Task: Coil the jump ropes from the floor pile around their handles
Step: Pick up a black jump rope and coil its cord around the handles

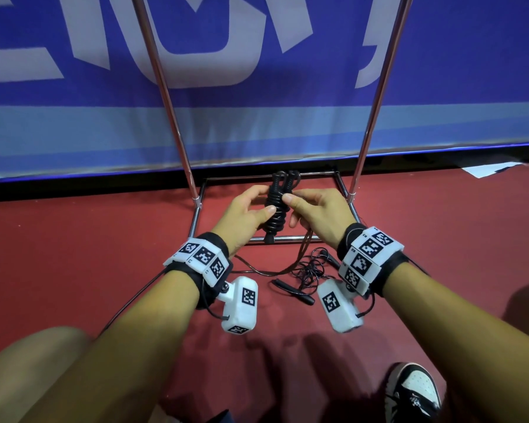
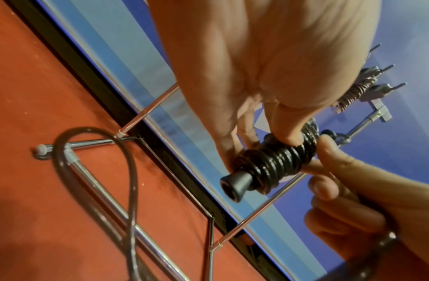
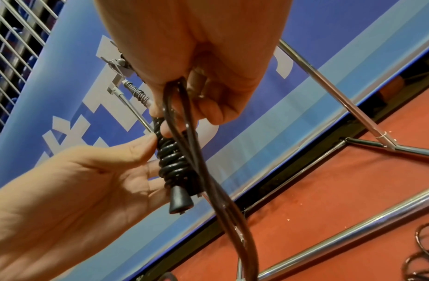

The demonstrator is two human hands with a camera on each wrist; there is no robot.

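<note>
both forearms reach out over the red floor (image 1: 440, 239). left hand (image 1: 245, 213) grips the black handles (image 1: 275, 209), wound with rope, thumb pressed on the coils. right hand (image 1: 315, 209) pinches the coils near the top, a loose loop (image 3: 184, 133) trailing through its fingers down to the pile (image 1: 306, 270) just before the metal rack (image 1: 272, 239).

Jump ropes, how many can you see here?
2, maybe more. One jump rope is wound around its handles, held between the left hand and the right hand. A loose rope pile lies on the red floor; it may hide others.
</note>
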